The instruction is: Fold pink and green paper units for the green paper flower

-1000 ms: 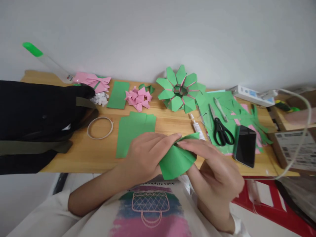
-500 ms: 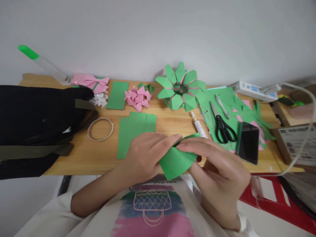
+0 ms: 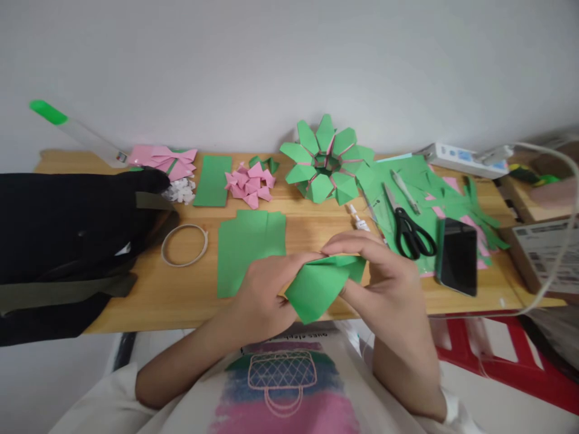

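Observation:
A folded piece of green paper [image 3: 316,290] is held between both hands above the table's front edge. My left hand [image 3: 266,292] grips its left side, thumb along the top edge. My right hand [image 3: 384,274] pinches the right part, its index finger over the top and its thumb beneath. Just behind my left hand lie flat green sheets [image 3: 246,241]. A glue tube [image 3: 359,218], partly hidden by my right hand, lies behind it. Further back stands a green and pink paper flower shape [image 3: 326,161].
Black scissors [image 3: 409,232], a phone [image 3: 458,256] and green scraps [image 3: 420,175] lie right. Pink folded pieces [image 3: 250,184], a ring [image 3: 184,245] and a black cloth item [image 3: 76,229] are left. A power strip [image 3: 465,160] sits at the back right.
My right hand has shifted left and its fingers have moved along the paper's top edge, covering more of the glue tube. The held paper has turned slightly, showing more on its right. The view shifted a little.

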Motion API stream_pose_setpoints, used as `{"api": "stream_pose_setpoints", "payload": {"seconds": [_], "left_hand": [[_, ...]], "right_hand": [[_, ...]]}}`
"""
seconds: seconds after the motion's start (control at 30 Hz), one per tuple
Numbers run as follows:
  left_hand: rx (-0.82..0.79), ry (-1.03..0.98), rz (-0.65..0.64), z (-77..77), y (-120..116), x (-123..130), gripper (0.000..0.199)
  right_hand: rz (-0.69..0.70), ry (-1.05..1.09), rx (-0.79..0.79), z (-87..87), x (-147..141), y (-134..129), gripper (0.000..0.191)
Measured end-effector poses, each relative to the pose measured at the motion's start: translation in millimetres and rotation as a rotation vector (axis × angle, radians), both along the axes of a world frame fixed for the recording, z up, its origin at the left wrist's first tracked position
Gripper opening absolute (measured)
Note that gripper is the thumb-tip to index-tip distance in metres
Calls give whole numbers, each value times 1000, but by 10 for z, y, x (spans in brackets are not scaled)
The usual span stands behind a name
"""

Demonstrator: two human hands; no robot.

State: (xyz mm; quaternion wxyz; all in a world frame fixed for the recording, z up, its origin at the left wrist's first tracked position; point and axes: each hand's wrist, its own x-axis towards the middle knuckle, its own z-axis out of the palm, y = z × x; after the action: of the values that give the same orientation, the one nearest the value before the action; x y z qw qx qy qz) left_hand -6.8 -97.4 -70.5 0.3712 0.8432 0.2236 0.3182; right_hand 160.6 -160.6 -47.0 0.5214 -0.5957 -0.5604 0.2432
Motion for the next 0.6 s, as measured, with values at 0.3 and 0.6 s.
{"api": "stream_pose_setpoints", "payload": {"seconds": [0.3,0.6], "left_hand": [[-464,-165,-202,12,76,-55,64],[-797,-71,88,-41,166,-4,42]], "right_hand": [[-19,35,-5,-33,-4,24,27],[35,-11,-188,10,-21,95,16]]}}
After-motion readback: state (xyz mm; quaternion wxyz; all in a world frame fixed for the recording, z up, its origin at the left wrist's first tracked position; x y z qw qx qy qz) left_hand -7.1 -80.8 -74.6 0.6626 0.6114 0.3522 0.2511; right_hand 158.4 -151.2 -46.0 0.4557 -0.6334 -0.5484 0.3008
